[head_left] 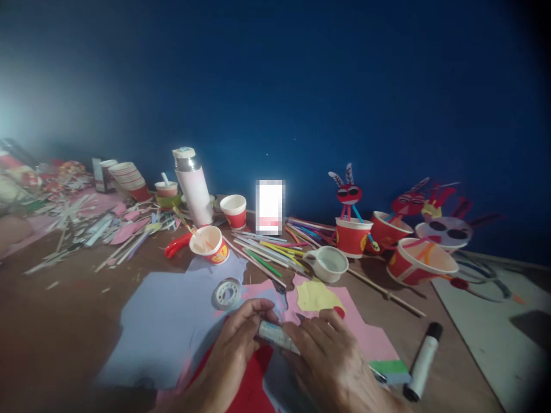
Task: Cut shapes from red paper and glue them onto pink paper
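My left hand (230, 353) and my right hand (329, 358) meet low in the middle of the view, both closed round a small pale tube (275, 335) that looks like a glue stick. The left fingers pinch its left end; the right fingers wrap its right end. Under the hands lie a red paper sheet (249, 390), a lilac sheet (167, 321) and a pink sheet (370, 338) with a yellow cut-out (316, 296) on it. A roll of clear tape (227, 293) rests just beyond my left hand.
A black-capped marker (423, 361) and a green-topped eraser block (391, 371) lie right of my hands. Further back stand a white mug (329, 264), red paper cups (353, 236) with paper figures, coloured sticks (271, 252), a white flask (193, 186), red-handled scissors (177, 245) and paper scraps (77, 221).
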The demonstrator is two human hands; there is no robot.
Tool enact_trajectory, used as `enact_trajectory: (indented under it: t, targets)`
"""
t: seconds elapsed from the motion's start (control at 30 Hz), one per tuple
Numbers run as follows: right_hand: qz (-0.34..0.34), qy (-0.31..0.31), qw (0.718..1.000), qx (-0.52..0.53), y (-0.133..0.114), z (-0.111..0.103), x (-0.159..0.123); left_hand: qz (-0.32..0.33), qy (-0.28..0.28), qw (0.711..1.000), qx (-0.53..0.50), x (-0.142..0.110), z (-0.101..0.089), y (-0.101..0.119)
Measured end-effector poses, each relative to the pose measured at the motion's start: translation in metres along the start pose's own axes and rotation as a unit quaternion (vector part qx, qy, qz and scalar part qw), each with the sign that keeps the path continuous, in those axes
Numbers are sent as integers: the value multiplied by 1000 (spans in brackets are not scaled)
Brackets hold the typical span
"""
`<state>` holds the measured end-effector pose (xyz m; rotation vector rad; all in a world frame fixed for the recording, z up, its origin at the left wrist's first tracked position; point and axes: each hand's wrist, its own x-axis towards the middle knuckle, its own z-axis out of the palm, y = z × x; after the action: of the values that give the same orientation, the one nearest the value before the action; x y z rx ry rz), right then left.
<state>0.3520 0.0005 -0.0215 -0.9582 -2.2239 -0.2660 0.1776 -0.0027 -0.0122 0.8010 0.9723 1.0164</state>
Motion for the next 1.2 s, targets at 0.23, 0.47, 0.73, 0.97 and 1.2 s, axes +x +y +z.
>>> enact_trajectory:
  t: [0.23, 0.47, 0.73, 0.97, 1.2]
  targets:
    - [-1, 32, 999, 0, -10, 3, 0, -19, 38, 998, -56, -1, 4, -2]
    - [172, -186, 949, 187, 7, -35, 20, -26, 29, 998, -51, -1, -4, 9]
    - [363, -138, 850, 357, 55, -47, 32, 41, 72, 996, 32, 8, 0, 29]
    - [378, -160, 742, 530, 26, -19, 19, 24, -29, 984, 174, 6, -11, 4]
    - [365, -242, 717, 542, 7, -16, 15, 23, 26, 978, 205, 3, -2, 5]
